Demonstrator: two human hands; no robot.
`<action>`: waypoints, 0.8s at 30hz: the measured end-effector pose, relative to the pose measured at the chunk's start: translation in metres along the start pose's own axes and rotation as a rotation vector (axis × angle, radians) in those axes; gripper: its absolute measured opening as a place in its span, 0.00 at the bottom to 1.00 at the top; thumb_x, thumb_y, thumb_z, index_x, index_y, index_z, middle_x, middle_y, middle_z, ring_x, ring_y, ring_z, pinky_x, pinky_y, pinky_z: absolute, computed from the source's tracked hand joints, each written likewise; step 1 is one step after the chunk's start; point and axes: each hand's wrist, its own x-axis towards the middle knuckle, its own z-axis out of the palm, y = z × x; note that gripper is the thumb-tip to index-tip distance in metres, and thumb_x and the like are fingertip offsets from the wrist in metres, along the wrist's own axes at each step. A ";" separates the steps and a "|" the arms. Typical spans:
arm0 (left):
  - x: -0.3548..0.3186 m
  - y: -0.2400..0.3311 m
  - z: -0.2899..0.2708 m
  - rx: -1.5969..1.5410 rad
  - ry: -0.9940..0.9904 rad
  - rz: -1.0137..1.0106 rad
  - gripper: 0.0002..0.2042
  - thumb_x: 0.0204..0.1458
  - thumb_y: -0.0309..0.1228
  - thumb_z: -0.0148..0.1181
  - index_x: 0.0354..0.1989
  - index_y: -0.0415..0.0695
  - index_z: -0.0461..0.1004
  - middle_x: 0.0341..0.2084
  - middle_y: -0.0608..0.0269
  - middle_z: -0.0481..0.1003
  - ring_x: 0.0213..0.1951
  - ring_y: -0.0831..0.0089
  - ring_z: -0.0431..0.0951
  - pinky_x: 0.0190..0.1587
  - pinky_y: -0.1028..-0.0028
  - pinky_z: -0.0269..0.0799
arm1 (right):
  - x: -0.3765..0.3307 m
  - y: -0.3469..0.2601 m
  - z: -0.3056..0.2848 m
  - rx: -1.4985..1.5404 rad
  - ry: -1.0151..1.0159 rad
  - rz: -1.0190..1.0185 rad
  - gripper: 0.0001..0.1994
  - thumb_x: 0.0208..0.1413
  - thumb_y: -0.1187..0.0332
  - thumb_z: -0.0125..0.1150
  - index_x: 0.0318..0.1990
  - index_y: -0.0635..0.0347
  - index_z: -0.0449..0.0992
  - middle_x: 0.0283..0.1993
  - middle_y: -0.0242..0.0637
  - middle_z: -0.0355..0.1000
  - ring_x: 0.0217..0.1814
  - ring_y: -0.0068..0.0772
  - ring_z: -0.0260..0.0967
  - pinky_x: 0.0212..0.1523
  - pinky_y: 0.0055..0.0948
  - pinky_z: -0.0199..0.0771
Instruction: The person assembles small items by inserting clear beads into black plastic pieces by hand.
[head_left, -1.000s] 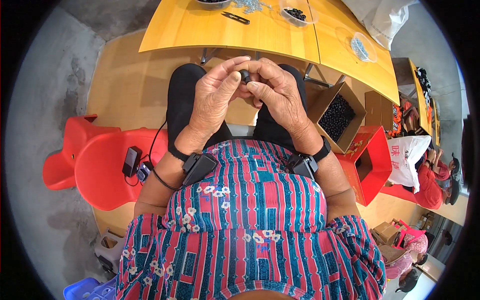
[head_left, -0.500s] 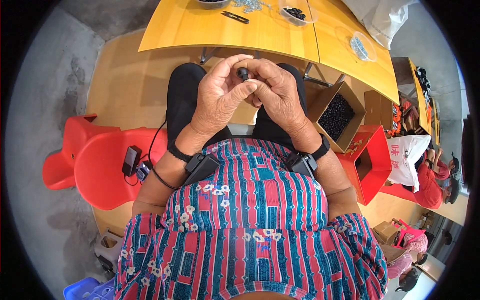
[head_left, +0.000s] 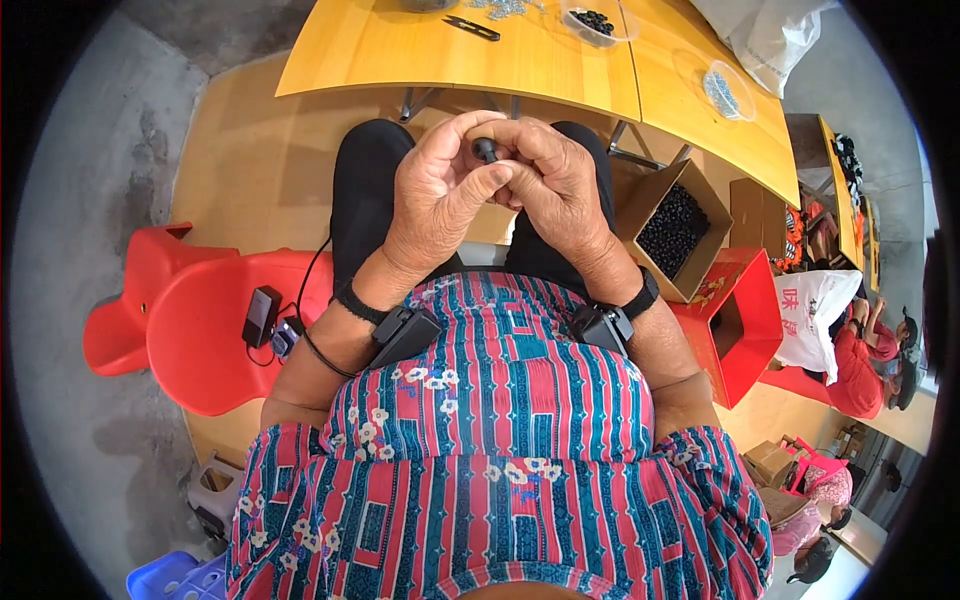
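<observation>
Both my hands meet above my lap, in front of the table edge. Between them is a small black round-headed part (head_left: 485,149) with a narrower neck. My left hand (head_left: 432,195) is closed, its thumb and bent fingers pressed around the part's left side. From the other side my right hand (head_left: 557,185) pinches it, the thumb at the neck and the forefinger curled over the top. The two thumb tips touch just below the part. The other end of it is hidden by my fingers.
On the yellow table (head_left: 380,55) lie black thread snips (head_left: 471,28), small clear pieces (head_left: 497,9), a tub of black parts (head_left: 592,22) and a tub of clear pieces (head_left: 721,93). A cardboard box (head_left: 637,212) of black parts stands at right; red chairs (head_left: 200,330) stand at left.
My hands keep nearly the same hold, and the black part has tilted very slightly. The whole view has shifted a little.
</observation>
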 end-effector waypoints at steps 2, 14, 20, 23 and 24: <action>0.000 -0.004 0.000 0.059 0.022 0.046 0.19 0.53 0.28 0.58 0.51 0.34 0.63 0.37 0.63 0.70 0.37 0.80 0.72 0.39 0.80 0.74 | 0.000 0.000 -0.001 0.106 -0.026 0.025 0.10 0.55 0.69 0.55 0.43 0.62 0.73 0.29 0.28 0.64 0.24 0.15 0.63 0.23 0.14 0.64; 0.001 -0.003 -0.006 -0.018 -0.024 -0.036 0.21 0.51 0.26 0.60 0.53 0.32 0.64 0.38 0.61 0.70 0.39 0.78 0.72 0.41 0.77 0.75 | 0.001 0.004 -0.006 0.092 -0.089 0.047 0.10 0.52 0.70 0.57 0.42 0.62 0.74 0.30 0.30 0.66 0.26 0.16 0.65 0.24 0.15 0.66; 0.001 -0.003 -0.003 0.019 0.001 -0.054 0.21 0.51 0.26 0.60 0.52 0.32 0.64 0.37 0.63 0.69 0.38 0.78 0.72 0.41 0.78 0.74 | -0.001 0.004 -0.008 0.148 -0.115 0.127 0.10 0.53 0.70 0.56 0.42 0.62 0.74 0.31 0.31 0.65 0.27 0.16 0.65 0.26 0.15 0.67; 0.000 -0.002 -0.002 0.000 0.005 -0.080 0.20 0.52 0.25 0.59 0.52 0.32 0.65 0.37 0.63 0.69 0.38 0.79 0.72 0.41 0.79 0.73 | -0.002 0.001 -0.008 0.180 -0.115 0.156 0.10 0.54 0.71 0.55 0.42 0.62 0.74 0.31 0.31 0.65 0.27 0.17 0.65 0.27 0.16 0.68; -0.001 -0.002 -0.002 -0.001 0.006 -0.088 0.20 0.52 0.25 0.59 0.52 0.32 0.65 0.38 0.63 0.68 0.38 0.79 0.72 0.41 0.79 0.73 | -0.003 0.000 -0.008 0.179 -0.115 0.156 0.10 0.54 0.71 0.55 0.42 0.62 0.74 0.31 0.31 0.65 0.27 0.17 0.65 0.27 0.16 0.68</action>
